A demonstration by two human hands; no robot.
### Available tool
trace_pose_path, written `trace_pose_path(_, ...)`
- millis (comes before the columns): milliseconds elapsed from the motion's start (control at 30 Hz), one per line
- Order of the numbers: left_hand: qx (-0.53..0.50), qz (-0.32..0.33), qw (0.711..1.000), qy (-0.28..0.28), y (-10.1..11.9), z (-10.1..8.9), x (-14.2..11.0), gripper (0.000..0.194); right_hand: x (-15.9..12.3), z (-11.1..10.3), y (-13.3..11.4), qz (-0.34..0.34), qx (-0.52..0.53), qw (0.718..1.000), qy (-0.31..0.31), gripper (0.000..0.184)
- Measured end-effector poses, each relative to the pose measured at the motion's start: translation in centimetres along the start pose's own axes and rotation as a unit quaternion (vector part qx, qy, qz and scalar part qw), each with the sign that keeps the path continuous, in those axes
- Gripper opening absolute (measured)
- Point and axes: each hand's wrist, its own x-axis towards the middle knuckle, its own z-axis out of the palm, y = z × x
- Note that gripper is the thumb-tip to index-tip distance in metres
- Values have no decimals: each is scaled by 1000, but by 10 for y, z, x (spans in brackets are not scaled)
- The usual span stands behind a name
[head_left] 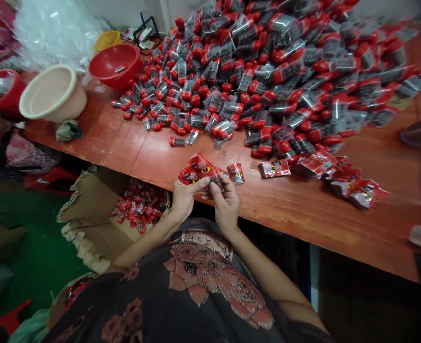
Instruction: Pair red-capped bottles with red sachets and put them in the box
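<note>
Nearest, the left hand [184,197] and the right hand [227,200] meet at the near edge of the tabletop [153,157], with red packets [200,164] between them. The left thumb presses down on the packets' lower side, the fingers underneath; the right thumb and fingers pinch them at their right end. The packets are small, glossy and bright red, fanned so that they overlap, with printed black figures and a yellow patch; finer print is too small to read.

Below the near edge, to the left, a torn-edged carton [85,221] holds a heap of similar packets [139,207].

On the tabletop near that edge, just right of the hands, lies a single packet [236,173]; further right lie a flat packet [275,168] and an overlapping row of packets [346,181].

Beyond these, a large pile of clear tubes [239,85] with red caps and dark contents spreads toward the far edge. Toward the tabletop's left end stand a cream basin [71,100] and a red basin [126,76].
</note>
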Motion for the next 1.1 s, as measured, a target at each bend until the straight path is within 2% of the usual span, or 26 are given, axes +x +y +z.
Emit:
trace_pose_path(100,5,-1,1000,-10,1,0,1,25,3,-1,-3,-7,-13,1000,-15,32)
trace_pose_path(300,2,-22,999,-36,13,-4,9,35,5,-7,-11,-20,-36,997,-62,42)
trace_pose_path(500,34,-56,995,-74,14,-1,5,25,7,-15,-4,-26,-78,991,-106,49)
trace_pose_path(567,30,-66,995,-70,13,-2,9,27,10,-19,-4,-49,-129,984,-114,49)
trace_pose_path(700,15,-68,997,-45,14,-6,21,29,15,-29,-11,-123,-238,951,-156,44)
trace_pose_path(800,12,-71,996,-51,14,-6,23,28,16,-32,-9,-132,-224,957,-128,38)
trace_pose_path(933,-1,-69,996,-50,11,-2,18,27,12,-27,4,-74,-134,984,-86,37)
trace_pose_path(1000,2,-74,996,-45,10,-1,15,28,9,-25,9,-55,-111,989,-75,36)
trace_pose_path(1100,9,-81,996,-37,7,-1,12,28,5,-21,10,-65,-116,990,-45,31)
